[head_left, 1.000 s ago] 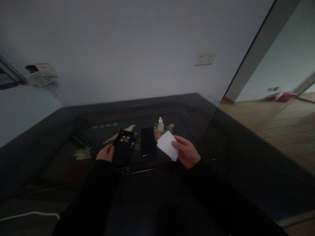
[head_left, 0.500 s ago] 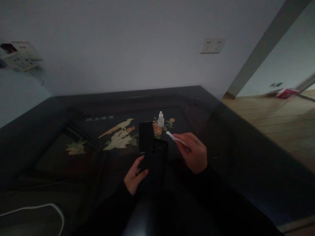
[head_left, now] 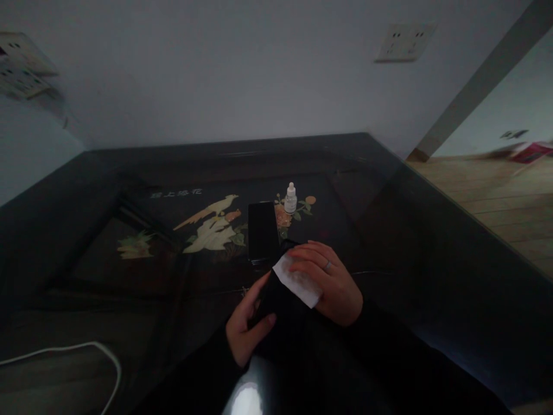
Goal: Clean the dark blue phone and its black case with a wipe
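- Close to the near edge of the dark lacquered table [head_left: 108, 190], the left hand [head_left: 247, 327] gripped a flat black phone-shaped slab [head_left: 276, 308] from below. Its thumb was on one long side and its fingers on the other, and it held the slab tilted above the table top.
- The right hand [head_left: 332, 288], with a thin ring on one finger, was closed over a white square wipe [head_left: 299, 283]. The fingers lay on top of the wipe and pressed it on the upper end of the slab, so both hands were together on the same thing.
- One second before, the hands were apart: the slab was at the left over the inlay, and the wipe was lifted free at the right.
- Half a second before, the slab had come to the middle, but the wipe was not yet on it. Now the wipe touched the slab, so the contact was new.
- The light was poor; the slab was perhaps only a phone case and not a phone.
- A second black phone [head_left: 261, 230] lay flat on the table just beyond the hands, untouched.
- A small white dropper bottle [head_left: 291, 199] stood upright near that phone, at its far right, beside the pale inlaid bird picture [head_left: 211, 227].
- A white cable [head_left: 101, 351] lay at the near left, and a white wall socket [head_left: 405, 41] sat high on the wall.
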`<action>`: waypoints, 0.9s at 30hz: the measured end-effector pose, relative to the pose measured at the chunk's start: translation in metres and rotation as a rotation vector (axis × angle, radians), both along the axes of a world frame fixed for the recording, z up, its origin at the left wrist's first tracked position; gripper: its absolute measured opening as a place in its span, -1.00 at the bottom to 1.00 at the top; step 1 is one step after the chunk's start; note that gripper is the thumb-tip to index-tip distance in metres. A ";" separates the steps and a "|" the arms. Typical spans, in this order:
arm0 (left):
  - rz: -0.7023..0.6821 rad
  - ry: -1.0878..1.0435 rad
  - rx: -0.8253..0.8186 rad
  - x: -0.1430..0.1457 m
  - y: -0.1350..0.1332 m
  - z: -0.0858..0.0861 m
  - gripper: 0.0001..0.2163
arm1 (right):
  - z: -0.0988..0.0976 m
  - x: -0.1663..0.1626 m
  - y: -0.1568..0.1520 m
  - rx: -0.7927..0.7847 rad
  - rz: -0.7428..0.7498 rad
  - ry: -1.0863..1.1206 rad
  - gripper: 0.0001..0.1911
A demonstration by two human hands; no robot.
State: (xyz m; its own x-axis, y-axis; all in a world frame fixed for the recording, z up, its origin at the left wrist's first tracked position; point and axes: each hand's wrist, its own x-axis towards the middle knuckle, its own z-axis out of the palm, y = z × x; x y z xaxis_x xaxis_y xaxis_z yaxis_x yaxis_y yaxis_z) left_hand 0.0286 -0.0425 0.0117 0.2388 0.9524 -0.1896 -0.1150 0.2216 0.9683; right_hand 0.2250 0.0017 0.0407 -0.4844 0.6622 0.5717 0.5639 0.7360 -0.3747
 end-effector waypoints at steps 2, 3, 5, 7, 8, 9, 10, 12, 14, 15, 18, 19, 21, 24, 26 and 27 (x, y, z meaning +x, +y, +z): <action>0.016 -0.001 0.018 0.002 -0.003 0.000 -0.45 | 0.001 0.003 0.002 0.016 0.018 -0.048 -0.76; 0.019 0.006 0.031 0.003 -0.003 0.000 -0.46 | 0.001 0.003 0.003 0.031 0.030 -0.072 -0.78; -0.009 0.034 0.049 0.002 -0.004 -0.002 -0.48 | 0.003 0.003 0.003 0.061 0.050 -0.115 -0.81; -0.029 0.048 0.048 0.001 -0.003 -0.003 -0.48 | 0.004 0.003 0.003 0.077 0.055 -0.140 -0.85; -0.029 0.044 0.041 0.001 -0.003 -0.002 -0.48 | 0.004 0.003 0.003 0.071 0.060 -0.140 -0.86; -0.023 0.036 0.030 0.001 -0.002 -0.001 -0.48 | 0.005 0.002 0.002 0.056 0.066 -0.121 -0.88; -0.012 0.027 0.018 0.001 -0.002 0.000 -0.48 | 0.005 0.002 0.001 0.029 0.077 -0.084 -0.90; -0.010 0.021 -0.002 0.002 -0.001 0.003 -0.48 | 0.006 0.001 -0.003 -0.072 0.090 0.060 -0.90; -0.027 0.025 -0.020 0.002 -0.001 0.006 -0.47 | 0.009 -0.001 -0.007 -0.251 0.072 0.305 -0.86; -0.037 0.024 -0.027 0.003 -0.001 0.006 -0.46 | 0.011 -0.003 -0.009 -0.363 0.063 0.453 -0.86; -0.068 0.006 -0.054 0.002 -0.001 0.007 -0.42 | 0.016 -0.008 -0.014 -0.701 0.109 0.896 -0.88; -0.078 0.000 -0.063 0.002 -0.001 0.007 -0.40 | 0.017 -0.009 -0.014 -0.792 0.143 1.010 -0.88; -0.087 0.001 -0.059 0.002 -0.001 0.006 -0.40 | 0.019 -0.010 -0.013 -0.923 0.190 1.166 -0.86; -0.073 0.012 -0.040 0.002 -0.001 0.007 -0.41 | 0.020 -0.009 -0.009 -0.971 0.196 1.247 -0.81; -0.061 0.009 -0.054 0.002 -0.001 0.008 -0.41 | 0.019 -0.007 -0.006 -0.933 0.182 1.250 -0.80; -0.060 0.007 -0.064 0.003 -0.001 0.008 -0.41 | 0.018 -0.007 -0.005 -0.910 0.174 1.247 -0.80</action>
